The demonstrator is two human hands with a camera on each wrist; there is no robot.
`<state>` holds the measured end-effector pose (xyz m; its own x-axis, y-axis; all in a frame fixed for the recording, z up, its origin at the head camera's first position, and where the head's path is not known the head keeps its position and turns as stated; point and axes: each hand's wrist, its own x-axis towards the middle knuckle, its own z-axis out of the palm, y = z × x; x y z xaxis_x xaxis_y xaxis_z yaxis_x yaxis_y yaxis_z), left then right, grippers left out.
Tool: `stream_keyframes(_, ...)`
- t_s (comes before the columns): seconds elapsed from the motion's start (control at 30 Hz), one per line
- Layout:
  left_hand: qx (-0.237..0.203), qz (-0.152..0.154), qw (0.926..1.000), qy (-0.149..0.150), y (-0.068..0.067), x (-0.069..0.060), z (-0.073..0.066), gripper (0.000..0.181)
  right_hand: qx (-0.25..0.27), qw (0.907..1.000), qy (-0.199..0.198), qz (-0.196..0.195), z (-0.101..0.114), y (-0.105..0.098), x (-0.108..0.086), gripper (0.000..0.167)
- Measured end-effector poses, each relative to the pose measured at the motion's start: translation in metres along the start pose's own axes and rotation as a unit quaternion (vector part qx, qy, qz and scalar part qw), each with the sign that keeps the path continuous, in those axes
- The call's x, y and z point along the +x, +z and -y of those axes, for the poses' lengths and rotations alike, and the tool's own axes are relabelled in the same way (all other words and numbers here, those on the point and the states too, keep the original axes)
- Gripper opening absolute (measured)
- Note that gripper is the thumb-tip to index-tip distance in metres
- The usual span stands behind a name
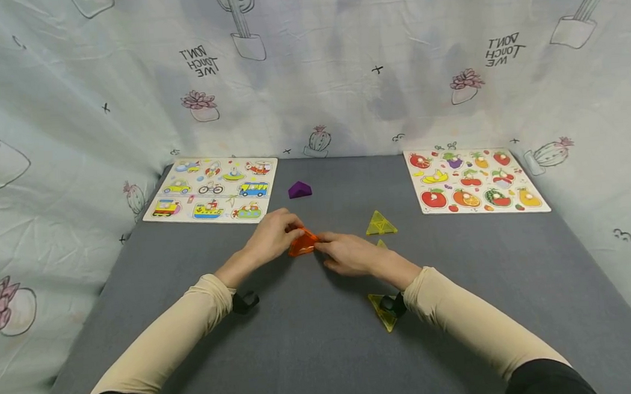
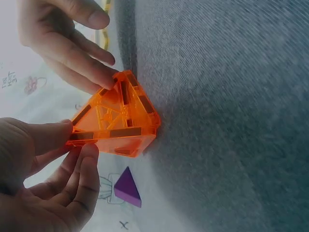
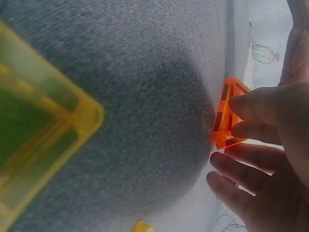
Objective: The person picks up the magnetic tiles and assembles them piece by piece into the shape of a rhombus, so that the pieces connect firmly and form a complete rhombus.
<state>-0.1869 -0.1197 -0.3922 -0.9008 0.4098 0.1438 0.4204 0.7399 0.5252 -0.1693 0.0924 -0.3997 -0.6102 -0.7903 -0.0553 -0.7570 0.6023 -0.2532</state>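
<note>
My left hand [image 1: 273, 236] pinches an upper edge of an orange translucent magnetic-tile shape [image 1: 303, 244] between thumb and fingers. In the left wrist view this shape [image 2: 113, 118] looks like a small pyramid of joined triangular tiles with dark magnet strips along the edges. Its base is at the table surface. My right hand [image 1: 351, 255] comes in from the right and touches the opposite corner with nearly straight fingertips; its thumb is apart from the shape in the left wrist view. Behind the right fingers, part of the shape [image 3: 227, 113] is hidden.
Yellow triangular tiles [image 1: 380, 224] lie right of the hands, one [image 1: 381, 310] partly under the right wrist. A purple block [image 1: 300, 190] sits behind the orange shape. Picture boards with vehicles [image 1: 212, 191] and fruit [image 1: 474, 181] lie at the back of the grey table [image 1: 303, 354], before a printed curtain.
</note>
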Motion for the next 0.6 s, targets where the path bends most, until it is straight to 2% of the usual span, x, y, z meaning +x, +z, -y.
stream_keyframes(0.3, 0.002, -0.006, 0.9996, -0.028, -0.009, -0.009, 0.008, 0.011, -0.018, 0.9997, -0.008, 0.015, 0.004, 0.003, 0.013, 0.05)
stream_keyframes(0.6, 0.013, -0.001, 0.9993, -0.034, -0.011, -0.009, 0.005, 0.013, -0.005, 0.9994, 0.007, 0.033, 0.003, 0.004, 0.009, 0.052)
